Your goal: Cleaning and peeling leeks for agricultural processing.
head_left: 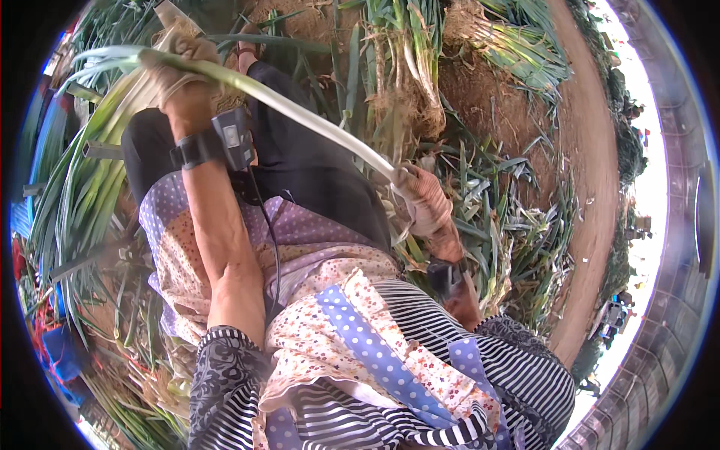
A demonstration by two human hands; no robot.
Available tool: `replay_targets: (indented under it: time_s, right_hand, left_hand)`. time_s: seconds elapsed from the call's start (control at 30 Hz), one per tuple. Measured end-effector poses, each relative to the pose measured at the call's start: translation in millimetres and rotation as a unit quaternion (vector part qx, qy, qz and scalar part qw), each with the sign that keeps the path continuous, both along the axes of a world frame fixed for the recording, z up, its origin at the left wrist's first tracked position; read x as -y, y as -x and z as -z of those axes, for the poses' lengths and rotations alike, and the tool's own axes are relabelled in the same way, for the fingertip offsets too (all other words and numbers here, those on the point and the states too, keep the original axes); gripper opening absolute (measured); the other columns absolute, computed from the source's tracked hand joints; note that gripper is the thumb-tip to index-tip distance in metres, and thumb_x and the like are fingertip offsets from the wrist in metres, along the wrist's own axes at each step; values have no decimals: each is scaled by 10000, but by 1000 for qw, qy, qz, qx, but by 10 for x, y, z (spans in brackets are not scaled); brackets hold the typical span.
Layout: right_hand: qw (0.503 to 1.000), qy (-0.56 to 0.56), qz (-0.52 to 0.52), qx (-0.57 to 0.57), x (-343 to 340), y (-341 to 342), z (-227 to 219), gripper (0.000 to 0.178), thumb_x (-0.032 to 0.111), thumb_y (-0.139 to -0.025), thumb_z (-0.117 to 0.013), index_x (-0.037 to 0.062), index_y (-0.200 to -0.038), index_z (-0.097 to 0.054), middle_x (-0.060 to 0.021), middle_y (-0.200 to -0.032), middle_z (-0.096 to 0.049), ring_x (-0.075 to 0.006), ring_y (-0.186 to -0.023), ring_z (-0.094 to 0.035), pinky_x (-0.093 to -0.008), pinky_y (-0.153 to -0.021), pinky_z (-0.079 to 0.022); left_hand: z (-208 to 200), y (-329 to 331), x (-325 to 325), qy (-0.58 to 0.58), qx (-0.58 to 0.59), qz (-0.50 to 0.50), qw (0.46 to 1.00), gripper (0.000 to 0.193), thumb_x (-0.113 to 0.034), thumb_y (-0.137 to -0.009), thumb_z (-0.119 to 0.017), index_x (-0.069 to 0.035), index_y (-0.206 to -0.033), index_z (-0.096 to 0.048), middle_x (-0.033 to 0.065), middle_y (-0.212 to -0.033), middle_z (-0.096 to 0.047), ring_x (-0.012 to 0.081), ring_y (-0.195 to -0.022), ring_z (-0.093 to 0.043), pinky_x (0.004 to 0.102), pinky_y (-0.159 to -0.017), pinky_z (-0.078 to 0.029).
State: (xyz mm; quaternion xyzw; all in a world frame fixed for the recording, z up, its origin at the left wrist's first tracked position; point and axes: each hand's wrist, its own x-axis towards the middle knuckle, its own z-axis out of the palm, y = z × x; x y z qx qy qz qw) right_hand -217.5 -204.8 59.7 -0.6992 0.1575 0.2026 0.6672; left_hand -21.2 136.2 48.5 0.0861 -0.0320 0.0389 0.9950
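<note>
One long green onion [289, 114] stretches slantwise across my lap, its green leaves at the upper left and its white root end at the right. My left hand [184, 71], in a pale work glove, is closed around the leafy part. The white end is gripped by my gloved right hand [425, 199], whose fingers wrap round it and hide the tip. Beside my left knee lies a thick heap of green onions with long drooping leaves [75, 195]. Stripped leaves and peelings [487, 217] are piled past my right hand.
Bundles of green onions with roots [409, 56] lie ahead, and another bundle [510, 45] further right. A bare dirt path [592, 172] runs down the right side. Metal bars [103, 150] stick out near my left knee. A blue object [60, 352] sits at far left.
</note>
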Motion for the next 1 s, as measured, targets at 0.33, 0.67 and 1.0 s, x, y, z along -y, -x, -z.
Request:
replay_targets:
  time_s: [0.33, 0.67, 1.0]
  right_hand:
    - [954, 287, -62, 65, -98, 499, -385, 407, 318, -765, -705, -1, -1005, -622, -53, -766, -647, -64, -697, -579, -225, -603, -471]
    - [964, 263, 39, -12, 377, 1065, -495, 193, 65, -798, -592, -55, -941, -639, -64, -784, -649, -68, -624, -542, -201, -584, -444]
    - [717, 687, -117, -7, 1485, 866, 480, 501, 403, -710, -664, 172, -1146, -577, -129, -1122, -566, -318, -1045, -533, -423, -871, -433]
  left_hand:
    - [-207, 99, 162, -31, -33, -69, 997, 322, -313, -865, -565, 6, -871, -524, -27, -566, -377, 80, -466, -335, 219, -422, -262]
    - [-354, 130, 213, -54, 39, -54, 996, 238, -214, -842, -618, -7, -870, -503, -45, -572, -371, 71, -483, -316, 221, -445, -258]
    - [-659, 285, -386, -77, 65, -72, 992, 352, -405, -819, -536, -95, -679, -449, -29, -502, -310, 104, -440, -280, 242, -422, -250]
